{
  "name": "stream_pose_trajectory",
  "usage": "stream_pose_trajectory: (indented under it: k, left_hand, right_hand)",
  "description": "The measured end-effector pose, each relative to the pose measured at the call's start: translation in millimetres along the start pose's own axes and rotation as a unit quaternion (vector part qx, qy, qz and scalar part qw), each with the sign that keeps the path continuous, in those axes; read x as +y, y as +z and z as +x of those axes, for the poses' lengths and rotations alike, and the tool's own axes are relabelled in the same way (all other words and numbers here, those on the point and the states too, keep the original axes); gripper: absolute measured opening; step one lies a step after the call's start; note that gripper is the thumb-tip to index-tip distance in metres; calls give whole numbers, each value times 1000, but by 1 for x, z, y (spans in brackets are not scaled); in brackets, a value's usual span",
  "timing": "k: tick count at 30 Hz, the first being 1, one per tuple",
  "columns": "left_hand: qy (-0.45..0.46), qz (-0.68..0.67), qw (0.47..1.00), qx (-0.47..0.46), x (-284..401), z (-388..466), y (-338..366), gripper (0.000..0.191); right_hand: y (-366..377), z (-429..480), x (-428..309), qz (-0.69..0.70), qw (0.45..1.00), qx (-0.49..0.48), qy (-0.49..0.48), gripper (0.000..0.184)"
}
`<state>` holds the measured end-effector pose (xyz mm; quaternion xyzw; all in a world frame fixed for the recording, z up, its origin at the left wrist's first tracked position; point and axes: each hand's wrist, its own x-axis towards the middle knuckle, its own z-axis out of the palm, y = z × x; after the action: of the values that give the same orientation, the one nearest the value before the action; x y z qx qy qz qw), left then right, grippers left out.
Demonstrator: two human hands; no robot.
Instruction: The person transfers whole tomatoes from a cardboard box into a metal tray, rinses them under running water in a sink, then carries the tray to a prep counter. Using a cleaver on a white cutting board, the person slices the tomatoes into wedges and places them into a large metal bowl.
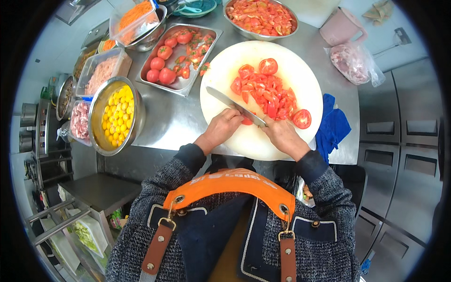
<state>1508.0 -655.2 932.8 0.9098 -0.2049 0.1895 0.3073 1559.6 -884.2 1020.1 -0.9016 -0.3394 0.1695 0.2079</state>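
Observation:
My right hand (pixel 284 136) grips the handle of a kitchen knife (pixel 225 100), its wide blade slanting to the upper left over a round white cutting board (pixel 225 63). Beside the blade, the bent fingers of my left hand (pixel 224 126) press on a piece of tomato (pixel 246 121), which the blade and fingers partly hide. Beyond the knife lies a heap of cut tomato (pixel 271 93). One tomato half (pixel 268 66) rests at the heap's far side, cut face up, and another half (pixel 302 118) at its right.
A steel tray (pixel 183 92) with whole tomatoes and trimmings stands to the left. Farther left is a steel bowl (pixel 93 120) of egg yolks. A bowl of chopped tomato (pixel 260 17) sits behind the board. At right are a blue cloth (pixel 331 123) and bagged meat (pixel 347 61).

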Motion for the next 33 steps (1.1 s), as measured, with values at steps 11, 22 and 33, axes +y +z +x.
stream_pose_trajectory:
  k: [11, 22, 33]
  left_hand:
    - [-57, -30, 996, -59, 2, 21, 8, 30]
    - [-82, -43, 995, -39, 7, 33, 26, 27]
    - [3, 66, 997, -37, -20, 184, 34, 42]
  right_hand:
    - [-69, -28, -8, 0, 996, -35, 85, 22]
    - [-2, 1, 18, 55, 996, 7, 74, 27]
    - [-45, -62, 63, 268, 915, 238, 183, 21]
